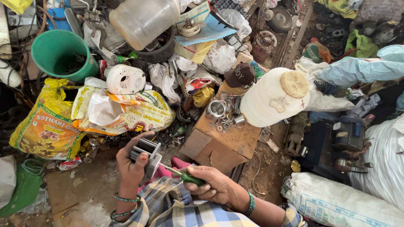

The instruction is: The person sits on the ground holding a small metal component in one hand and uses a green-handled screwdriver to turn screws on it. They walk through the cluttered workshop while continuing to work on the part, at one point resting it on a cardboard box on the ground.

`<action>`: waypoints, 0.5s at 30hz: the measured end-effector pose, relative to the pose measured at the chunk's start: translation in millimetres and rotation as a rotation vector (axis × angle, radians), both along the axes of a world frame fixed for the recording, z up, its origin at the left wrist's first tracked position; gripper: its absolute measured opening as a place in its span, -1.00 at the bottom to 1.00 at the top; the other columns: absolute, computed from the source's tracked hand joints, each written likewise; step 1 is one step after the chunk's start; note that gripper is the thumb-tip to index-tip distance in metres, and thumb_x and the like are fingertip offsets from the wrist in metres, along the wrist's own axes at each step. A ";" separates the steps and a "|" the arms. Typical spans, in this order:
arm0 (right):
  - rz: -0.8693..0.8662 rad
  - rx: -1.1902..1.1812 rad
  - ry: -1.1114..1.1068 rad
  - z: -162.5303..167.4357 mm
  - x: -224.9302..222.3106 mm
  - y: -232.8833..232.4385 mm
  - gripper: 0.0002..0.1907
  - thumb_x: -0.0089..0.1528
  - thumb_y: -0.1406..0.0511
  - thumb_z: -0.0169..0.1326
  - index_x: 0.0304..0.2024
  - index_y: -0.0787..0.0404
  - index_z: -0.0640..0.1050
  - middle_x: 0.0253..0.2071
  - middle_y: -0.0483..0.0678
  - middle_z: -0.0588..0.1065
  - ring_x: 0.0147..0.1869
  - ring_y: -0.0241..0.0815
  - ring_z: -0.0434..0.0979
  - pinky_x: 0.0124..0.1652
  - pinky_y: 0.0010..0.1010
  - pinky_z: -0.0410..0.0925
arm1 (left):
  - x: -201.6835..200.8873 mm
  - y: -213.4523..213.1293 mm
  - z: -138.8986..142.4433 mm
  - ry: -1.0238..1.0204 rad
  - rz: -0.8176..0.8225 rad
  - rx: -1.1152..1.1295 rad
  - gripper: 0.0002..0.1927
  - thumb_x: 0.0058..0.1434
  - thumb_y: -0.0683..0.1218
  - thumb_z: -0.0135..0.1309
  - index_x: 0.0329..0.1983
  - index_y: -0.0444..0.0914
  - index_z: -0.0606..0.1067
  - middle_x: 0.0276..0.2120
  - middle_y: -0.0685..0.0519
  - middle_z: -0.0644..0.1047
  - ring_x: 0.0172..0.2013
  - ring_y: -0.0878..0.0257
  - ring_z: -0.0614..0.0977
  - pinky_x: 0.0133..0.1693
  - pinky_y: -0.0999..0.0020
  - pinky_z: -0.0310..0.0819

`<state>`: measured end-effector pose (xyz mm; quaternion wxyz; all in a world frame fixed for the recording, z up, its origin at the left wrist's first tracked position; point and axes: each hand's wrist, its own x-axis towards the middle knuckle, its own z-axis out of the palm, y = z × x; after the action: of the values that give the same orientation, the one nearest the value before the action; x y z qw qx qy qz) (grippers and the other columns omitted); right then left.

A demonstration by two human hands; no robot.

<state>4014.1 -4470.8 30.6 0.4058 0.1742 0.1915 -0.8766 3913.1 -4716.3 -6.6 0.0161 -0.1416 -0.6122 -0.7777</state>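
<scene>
At the far left a round green plastic bucket (59, 56) stands among wires, and under it lies a yellow printed sack (45, 126), crumpled on the ground. Next to them, a little to the right, is a white plastic fan cover with slots (125, 79) resting on more bags. Lower down, the person's left hand (132, 162) is wrapped tight around a small grey metal motor part with dark fins (146, 154), holding it up over the lap, just above a pink cloth (168, 170). The right hand (214, 185) is closed around a screwdriver with a green handle (185, 176), and its thin metal tip touches the side of the motor part. So the step in hand looks like turning a screw on that part. The next move probably needs the left hand to keep the part very still while the tip stays in the screw and the right hand twists. Further right is a brown cardboard box (223, 143) with a shiny little metal cup (216, 108) on top, then a big white plastic jug with a tan lid (273, 98) lying tipped on its side.
</scene>
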 end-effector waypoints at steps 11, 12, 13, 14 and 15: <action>0.010 0.884 0.772 12.8 2.3 -13.1 -0.55 0.49 0.20 0.01 0.36 0.28 0.44 -0.40 -0.09 0.40 -0.47 -0.36 0.33 -0.47 -0.56 0.22 | -3.9 0.9 2.6 0.020 -0.018 -0.049 -0.34 0.19 0.26 0.26 0.13 -0.34 0.56 -0.32 0.16 0.59 -0.32 0.48 0.54 -0.26 0.55 0.45; -0.040 1.128 1.117 16.6 3.1 -15.0 -0.56 0.48 0.22 0.02 0.38 0.24 0.41 -0.31 -0.01 0.46 -0.41 -0.26 0.45 -0.39 -0.49 0.34 | -4.0 0.9 2.7 0.004 -0.016 -0.050 -0.35 0.19 0.25 0.26 0.12 -0.34 0.56 -0.33 0.16 0.58 -0.33 0.48 0.54 -0.27 0.55 0.45; -0.090 1.360 1.470 20.2 2.9 -16.5 -0.56 0.48 0.24 0.03 0.40 0.20 0.39 -0.23 0.07 0.52 -0.34 -0.16 0.57 -0.30 -0.42 0.45 | -4.4 0.9 2.9 -0.013 -0.013 -0.052 -0.36 0.19 0.24 0.25 0.11 -0.34 0.56 -0.34 0.16 0.58 -0.35 0.48 0.54 -0.28 0.55 0.45; -0.004 1.499 1.512 23.3 2.7 -18.3 -0.51 0.41 0.25 0.08 0.38 0.22 0.40 -0.31 0.06 0.51 -0.37 -0.12 0.56 -0.36 -0.37 0.42 | -4.0 0.7 3.0 -0.030 -0.011 -0.054 -0.37 0.19 0.23 0.25 0.10 -0.34 0.56 -0.36 0.15 0.58 -0.36 0.48 0.53 -0.30 0.55 0.45; 0.087 1.637 1.550 26.3 2.2 -19.5 -0.46 0.34 0.26 0.14 0.35 0.25 0.40 -0.38 0.05 0.50 -0.41 -0.09 0.54 -0.43 -0.33 0.39 | -3.9 0.7 3.3 -0.036 -0.010 -0.061 -0.38 0.20 0.23 0.24 0.10 -0.34 0.57 -0.36 0.15 0.58 -0.36 0.48 0.54 -0.30 0.56 0.45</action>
<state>4016.4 -4490.3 56.9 -0.0287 -0.2101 0.9146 -0.3442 3909.3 -4715.6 -3.4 -0.0032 -0.1310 -0.6352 -0.7612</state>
